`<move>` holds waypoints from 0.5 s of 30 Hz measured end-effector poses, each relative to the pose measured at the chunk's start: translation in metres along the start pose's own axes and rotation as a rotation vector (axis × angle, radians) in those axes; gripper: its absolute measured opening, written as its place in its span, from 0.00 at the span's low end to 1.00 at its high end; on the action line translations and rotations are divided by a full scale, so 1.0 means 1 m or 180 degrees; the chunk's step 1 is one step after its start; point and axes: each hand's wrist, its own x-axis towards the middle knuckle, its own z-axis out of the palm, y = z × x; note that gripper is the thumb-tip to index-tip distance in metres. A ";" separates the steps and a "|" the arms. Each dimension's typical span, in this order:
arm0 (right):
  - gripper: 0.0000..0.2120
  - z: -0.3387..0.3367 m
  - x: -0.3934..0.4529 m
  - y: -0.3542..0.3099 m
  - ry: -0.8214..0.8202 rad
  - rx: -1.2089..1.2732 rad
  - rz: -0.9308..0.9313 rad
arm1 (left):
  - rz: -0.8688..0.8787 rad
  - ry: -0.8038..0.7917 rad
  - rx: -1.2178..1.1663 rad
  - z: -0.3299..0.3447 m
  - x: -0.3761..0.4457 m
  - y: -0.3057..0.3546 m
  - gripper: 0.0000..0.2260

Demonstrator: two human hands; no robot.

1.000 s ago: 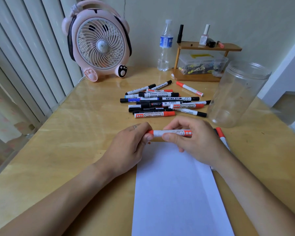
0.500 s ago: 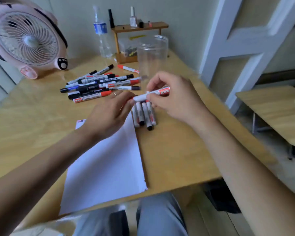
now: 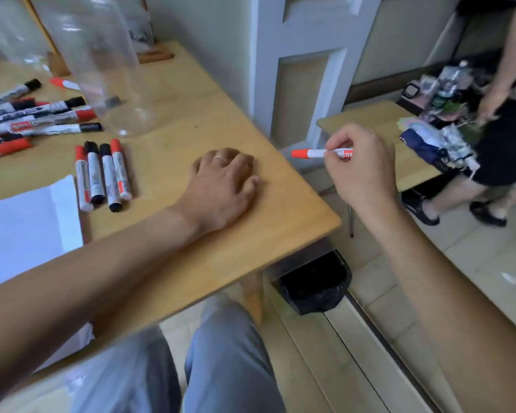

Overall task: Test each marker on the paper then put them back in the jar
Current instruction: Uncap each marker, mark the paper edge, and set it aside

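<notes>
Right hand (image 3: 362, 171) is out past the corner of the wooden table (image 3: 221, 257), pinching a red-capped marker (image 3: 320, 153) level in the air. Left hand (image 3: 225, 181) lies flat and relaxed on the bare wood, holding nothing. 4 markers (image 3: 102, 174) lie side by side by the white paper (image 3: 27, 225); a bigger pile of markers (image 3: 27, 117) sits beside the clear jar (image 3: 102, 70). Below the corner, a black bin (image 3: 313, 290) stands on pale floor tiles (image 3: 474, 263). A second person (image 3: 501, 138) stands by another table (image 3: 376, 123).
</notes>
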 end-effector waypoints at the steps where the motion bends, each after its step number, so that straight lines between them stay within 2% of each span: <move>1: 0.06 -0.001 0.001 0.013 0.0006 -0.0023 0.0260 | -0.0008 0.0043 0.0028 0.003 0.003 0.001 0.28; 4: 0.07 0.006 -0.002 0.051 -0.0161 -0.0176 0.1012 | 0.0020 0.0163 0.0047 0.009 0.008 -0.001 0.23; 7: 0.05 0.035 -0.019 0.085 -0.0870 -0.0382 0.1607 | 0.0064 0.0185 0.0134 0.011 0.008 0.000 0.22; 10: 0.07 0.071 -0.044 0.115 -0.1369 -0.0442 0.1825 | 0.0072 0.0228 0.0147 0.011 0.008 0.001 0.22; 15: 0.06 0.101 -0.057 0.145 -0.1378 -0.0297 0.1892 | 0.0060 0.0210 0.0151 0.013 0.009 -0.001 0.21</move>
